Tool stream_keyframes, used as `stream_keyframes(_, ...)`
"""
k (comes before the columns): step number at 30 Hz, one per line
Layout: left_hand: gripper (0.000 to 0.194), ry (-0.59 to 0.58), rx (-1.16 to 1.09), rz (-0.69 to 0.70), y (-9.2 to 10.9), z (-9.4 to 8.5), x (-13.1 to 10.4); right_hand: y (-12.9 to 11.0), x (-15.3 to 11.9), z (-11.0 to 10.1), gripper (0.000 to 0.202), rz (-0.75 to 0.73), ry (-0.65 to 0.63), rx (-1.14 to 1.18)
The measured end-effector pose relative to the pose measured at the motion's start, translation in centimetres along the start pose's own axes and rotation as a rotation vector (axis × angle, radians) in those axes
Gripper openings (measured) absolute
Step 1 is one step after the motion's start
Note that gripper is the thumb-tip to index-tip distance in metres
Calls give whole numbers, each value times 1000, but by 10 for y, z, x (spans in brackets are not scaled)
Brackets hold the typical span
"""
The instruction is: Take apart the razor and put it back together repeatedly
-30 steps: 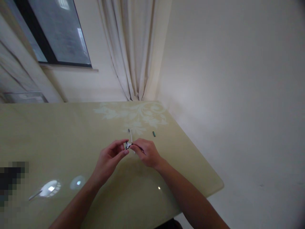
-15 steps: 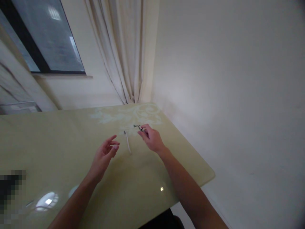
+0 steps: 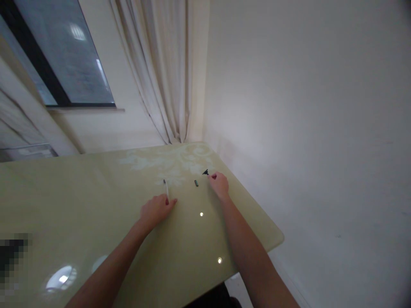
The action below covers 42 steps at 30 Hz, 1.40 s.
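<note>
On the pale green table (image 3: 96, 205), my left hand (image 3: 158, 209) is at the near end of a thin white stick-like object (image 3: 167, 189) with a dark tip, its fingers closed on it. My right hand (image 3: 219, 185), farther right, pinches a small black piece (image 3: 205, 172) that points up and left from the fingertips. Between the hands, nearer the right one, a small dark green and black piece (image 3: 196, 183) lies on the tabletop.
A plain wall (image 3: 305, 128) runs along the table's right side. Behind the table hang beige curtains (image 3: 170, 77) beside a window (image 3: 67, 51). A blurred dark shape (image 3: 11, 256) is at the left edge.
My left hand has moved right onto the white object and closed on it. The right hand has shifted right with the black piece, and the small green and black piece now shows on the table.
</note>
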<state>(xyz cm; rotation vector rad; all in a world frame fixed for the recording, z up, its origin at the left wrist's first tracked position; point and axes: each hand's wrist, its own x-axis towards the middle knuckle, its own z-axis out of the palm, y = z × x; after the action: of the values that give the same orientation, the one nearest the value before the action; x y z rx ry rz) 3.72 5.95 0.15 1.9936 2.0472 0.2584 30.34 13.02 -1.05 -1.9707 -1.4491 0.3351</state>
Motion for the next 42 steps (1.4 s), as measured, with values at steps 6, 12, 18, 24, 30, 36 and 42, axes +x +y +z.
stream_keyframes(6, 34, 53, 15, 1, -6, 6, -4, 2, 0, 6, 21, 24, -3, -10)
stream_keyframes(12, 35, 98, -13, 40, 0, 4, -15, 2, -1, 8, 17, 53, 1, -47)
stream_keyframes(18, 36, 243, -159, 161, 41, 2, -23, -11, -7, 3, 26, -85, 119, 35)
stream_keyframes(24, 30, 334, -313, 300, 82, -3, -21, -55, -31, 0, 66, -372, -256, 736)
stream_keyframes(30, 44, 211, -362, 460, 82, 2, 6, -60, -29, -9, 60, -158, -215, 1195)
stream_keyframes(36, 41, 188, -252, 252, 68, 35, 57, -42, -17, -11, 60, 127, -281, 1365)
stream_keyframes(42, 32, 174, -258, 253, 73, 50, 67, -42, -21, -3, 58, 175, -373, 1351)
